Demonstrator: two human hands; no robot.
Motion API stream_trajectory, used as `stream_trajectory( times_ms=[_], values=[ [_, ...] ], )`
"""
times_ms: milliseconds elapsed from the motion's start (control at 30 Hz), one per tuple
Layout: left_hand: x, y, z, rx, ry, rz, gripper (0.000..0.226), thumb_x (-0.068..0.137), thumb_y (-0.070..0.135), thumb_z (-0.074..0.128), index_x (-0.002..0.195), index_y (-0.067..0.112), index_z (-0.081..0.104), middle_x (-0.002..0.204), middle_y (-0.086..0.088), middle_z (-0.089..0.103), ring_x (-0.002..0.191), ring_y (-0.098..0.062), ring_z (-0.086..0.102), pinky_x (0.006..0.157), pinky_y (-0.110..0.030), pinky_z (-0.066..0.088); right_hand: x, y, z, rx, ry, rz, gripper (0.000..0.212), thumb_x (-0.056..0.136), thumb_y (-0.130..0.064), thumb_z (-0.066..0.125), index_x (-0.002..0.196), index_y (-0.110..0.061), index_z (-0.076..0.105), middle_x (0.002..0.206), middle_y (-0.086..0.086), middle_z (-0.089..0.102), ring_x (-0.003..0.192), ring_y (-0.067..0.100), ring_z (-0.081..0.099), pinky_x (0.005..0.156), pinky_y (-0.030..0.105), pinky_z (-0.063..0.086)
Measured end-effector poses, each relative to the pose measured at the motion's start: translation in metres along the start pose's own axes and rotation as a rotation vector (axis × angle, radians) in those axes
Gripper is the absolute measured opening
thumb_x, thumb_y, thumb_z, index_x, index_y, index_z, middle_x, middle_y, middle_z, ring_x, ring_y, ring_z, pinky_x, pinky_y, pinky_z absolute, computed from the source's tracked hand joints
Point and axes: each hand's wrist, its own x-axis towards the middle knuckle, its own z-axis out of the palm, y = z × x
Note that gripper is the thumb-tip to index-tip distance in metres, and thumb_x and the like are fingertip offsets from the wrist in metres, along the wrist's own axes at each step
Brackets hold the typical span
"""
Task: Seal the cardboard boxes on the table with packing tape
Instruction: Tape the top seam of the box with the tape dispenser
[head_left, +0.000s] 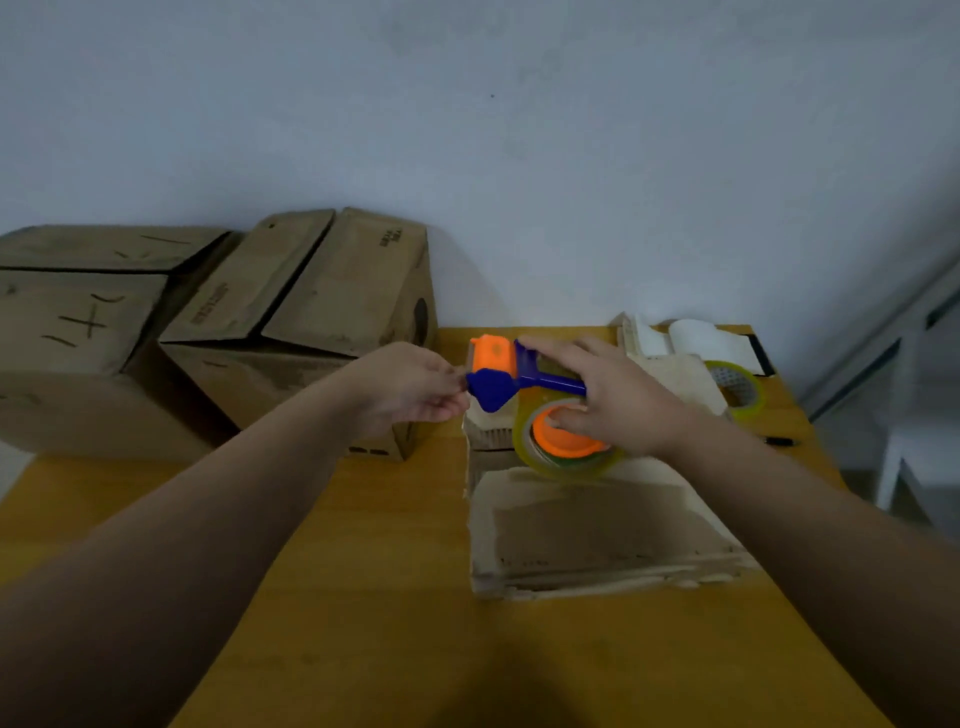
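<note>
Tape dispenser (511, 376), blue frame with orange roller and hub, was held in the air above a pale flattened carton (597, 525) at the table's (363, 571) right-centre. A yellowish clear tape roll (566, 457) sat on its hub.

Right hand (623, 400) gripped the dispenser from above: fingertips were curled into the orange hub and the index finger lay along the blue frame.

Left hand (410, 384) had its fingers pinched together at the dispenser's blue nose. Whether they held plastic or the tape's loose end was too blurred to tell.

Two brown cardboard boxes stood at the far left, the nearer box (311, 291) with its top flaps closed but the seam dark and, as far as could be seen, untaped. The further box (78, 306) bore pen marks. A spare tape roll (743, 389) and a pen (779, 441) lay at the right edge.

Judgement: tape was being readied and no seam was sealed yet.

Risks:
- Loose end could snap back onto the roll if the pinch slipped.
- Tape could fold onto itself.
- Fingers inside the hub could brake the roll and jerk the pull.
- The dispenser's cutting edge lay close to the left fingertips.
</note>
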Motion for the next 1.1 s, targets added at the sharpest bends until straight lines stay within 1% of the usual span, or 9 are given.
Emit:
stream_trajectory(
  times_ms=[100,333,533,633,733,800,967,1033,1100],
  values=[
    [-0.001,-0.024,0.003,-0.096,-0.037,0.065,0.010,0.093,0.013,0.055,0.096,0.008,0.063,0.081,-0.004,0.067,0.073,-0.011,0.062,0.067,-0.023,0.051,-0.002,-0.003,-0.015,-0.081,-0.093,-0.033,0.084,0.083,-0.030,0.072,0.142,-0.054,0.017,0.114,0.001,0.042,0.101,0.016,0.047,0.088,0.032,0.045],
    [-0.004,-0.052,0.004,-0.164,-0.009,-0.005,0.012,0.091,0.011,0.059,0.100,0.005,0.064,0.083,-0.007,0.067,0.072,-0.013,0.061,0.065,-0.022,0.051,-0.018,0.001,-0.025,-0.209,-0.230,-0.017,0.085,0.079,-0.054,0.069,0.135,-0.061,0.006,0.114,-0.002,0.038,0.099,0.013,0.042,0.086,0.026,0.040],
    [-0.007,-0.050,0.009,-0.228,0.052,-0.013,0.017,0.093,0.025,0.056,0.093,0.011,0.066,0.073,-0.001,0.062,0.065,-0.013,0.050,0.061,-0.025,0.040,-0.027,-0.007,-0.022,-0.242,-0.200,-0.055,0.070,0.087,-0.056,0.054,0.140,-0.057,0.009,0.106,-0.002,0.044,0.088,0.008,0.043,0.070,0.011,0.031],
    [-0.008,-0.042,0.012,-0.158,0.138,0.013,0.030,0.092,0.040,0.057,0.084,0.011,0.063,0.061,0.003,0.053,0.054,-0.009,0.041,0.051,-0.022,0.034,-0.030,-0.016,-0.014,-0.233,-0.193,-0.096,0.062,0.095,-0.050,0.046,0.147,-0.048,0.013,0.100,-0.005,0.041,0.085,0.008,0.042,0.072,0.015,0.030],
    [-0.009,-0.039,0.013,-0.066,0.248,0.071,0.030,0.094,0.037,0.055,0.087,0.008,0.061,0.065,0.000,0.048,0.050,-0.009,0.036,0.042,-0.017,0.029,-0.030,-0.027,-0.008,-0.272,-0.184,-0.114,0.061,0.097,-0.048,0.042,0.148,-0.048,0.008,0.105,-0.003,0.037,0.087,0.014,0.046,0.079,0.024,0.038],
    [-0.010,-0.042,0.013,0.014,0.318,0.097,0.029,0.095,0.035,0.053,0.089,0.008,0.061,0.069,-0.001,0.051,0.055,-0.010,0.040,0.047,-0.018,0.033,-0.028,-0.033,-0.010,-0.311,-0.167,-0.111,0.062,0.096,-0.049,0.043,0.148,-0.048,0.009,0.106,-0.001,0.035,0.085,0.016,0.047,0.077,0.026,0.040],
    [-0.013,-0.072,0.015,0.027,0.375,0.069,0.033,0.095,0.036,0.053,0.074,0.011,0.057,0.080,-0.004,0.057,0.069,-0.012,0.048,0.063,-0.026,0.038,-0.026,-0.044,-0.015,-0.506,-0.161,-0.131,0.074,0.084,-0.062,0.053,0.148,-0.047,0.019,0.114,-0.004,0.033,0.095,0.008,0.032,0.078,0.023,0.033],
    [-0.013,-0.085,0.012,-0.002,0.413,0.048,0.036,0.095,0.036,0.053,0.071,0.010,0.056,0.085,-0.004,0.059,0.074,-0.007,0.048,0.076,-0.031,0.037,-0.029,-0.041,-0.018,-0.557,-0.170,-0.100,0.075,0.081,-0.065,0.054,0.147,-0.048,0.021,0.116,-0.002,0.037,0.094,0.009,0.034,0.076,0.023,0.032],
    [-0.013,-0.093,0.010,-0.042,0.452,0.030,0.039,0.095,0.036,0.053,0.068,0.009,0.054,0.087,-0.004,0.060,0.076,-0.005,0.046,0.081,-0.034,0.034,-0.033,-0.032,-0.023,-0.599,-0.177,-0.061,0.075,0.080,-0.069,0.052,0.145,-0.051,0.021,0.112,-0.001,0.040,0.093,0.013,0.041,0.073,0.024,0.031]
  ],
)
